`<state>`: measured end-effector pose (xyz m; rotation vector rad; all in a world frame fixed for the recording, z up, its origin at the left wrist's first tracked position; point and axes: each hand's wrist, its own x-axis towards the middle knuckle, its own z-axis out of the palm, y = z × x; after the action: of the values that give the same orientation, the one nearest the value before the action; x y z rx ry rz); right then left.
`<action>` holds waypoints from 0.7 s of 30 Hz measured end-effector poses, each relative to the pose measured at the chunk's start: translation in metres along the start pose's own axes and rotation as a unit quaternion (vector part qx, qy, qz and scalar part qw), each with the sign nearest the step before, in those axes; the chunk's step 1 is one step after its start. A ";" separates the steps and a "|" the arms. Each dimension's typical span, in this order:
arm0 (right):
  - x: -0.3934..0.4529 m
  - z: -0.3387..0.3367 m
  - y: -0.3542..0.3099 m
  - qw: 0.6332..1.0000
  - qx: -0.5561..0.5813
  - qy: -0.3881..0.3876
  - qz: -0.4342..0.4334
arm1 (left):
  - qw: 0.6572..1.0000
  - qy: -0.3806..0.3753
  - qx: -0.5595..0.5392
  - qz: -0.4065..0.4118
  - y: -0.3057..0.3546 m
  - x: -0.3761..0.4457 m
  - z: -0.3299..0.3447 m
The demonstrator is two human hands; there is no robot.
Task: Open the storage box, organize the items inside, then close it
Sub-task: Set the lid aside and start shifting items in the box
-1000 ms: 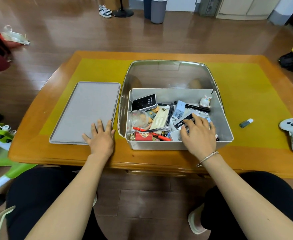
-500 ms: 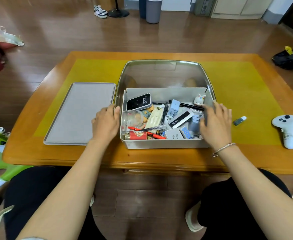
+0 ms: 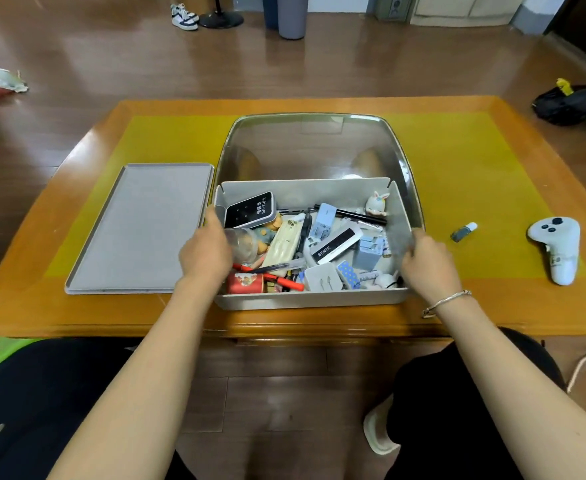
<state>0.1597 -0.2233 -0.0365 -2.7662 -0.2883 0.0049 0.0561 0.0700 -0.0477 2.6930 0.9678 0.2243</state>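
Observation:
The grey storage box [image 3: 312, 299] stands open on the yellow mat near the table's front edge, with a clear shell [image 3: 316, 147] rising behind and around it. Its flat grey lid [image 3: 139, 230] lies on the mat to the left. Inside is a jumble: a black Wi-Fi device [image 3: 250, 209], a bunny figure [image 3: 376, 204], a red tin [image 3: 246, 283], a red pen [image 3: 277, 280], a BENTE card [image 3: 333, 245] and several small packets. My left hand [image 3: 205, 251] grips the box's left wall. My right hand [image 3: 426, 261] grips the right wall, its fingertips blurred.
A small bottle [image 3: 463, 232] and a white game controller [image 3: 556, 247] lie on the mat to the right of the box. The wooden table's front edge [image 3: 284, 327] runs just before my knees. A bin, shoes and bags sit on the floor beyond.
My left hand left the lid and moved right to the box's left wall. My right hand came out from among the items and went to the right wall.

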 end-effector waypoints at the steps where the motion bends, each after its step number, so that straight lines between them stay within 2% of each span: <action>1: -0.005 0.002 -0.001 1.000 0.012 0.003 -0.009 | 1.000 0.007 0.002 -0.003 -0.005 -0.003 -0.001; 5: -0.015 0.010 -0.003 0.995 0.085 0.020 -0.039 | 1.000 0.018 0.010 -0.001 -0.023 -0.010 -0.007; 8: -0.004 0.007 0.006 0.986 0.152 0.071 -0.008 | 1.000 0.016 0.015 0.008 -0.027 -0.009 -0.009; 11: 0.025 0.007 0.033 0.991 0.101 0.081 0.042 | 0.999 0.013 0.025 0.024 -0.026 -0.009 -0.009; 13: 0.044 0.012 0.049 0.993 0.036 0.034 0.105 | 0.999 0.013 0.021 0.037 -0.026 -0.010 -0.009; 16: 0.059 0.022 0.061 0.983 0.008 -0.012 0.183 | 0.999 0.014 0.015 0.038 -0.027 -0.010 -0.009; 21: 0.074 0.032 0.075 0.983 -0.024 -0.041 0.176 | 0.999 0.007 0.022 0.041 -0.029 -0.006 -0.008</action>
<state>0.2457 -0.2663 -0.0905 -2.8302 0.1862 0.2031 0.0323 0.0893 -0.0488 2.7779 0.8780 0.2416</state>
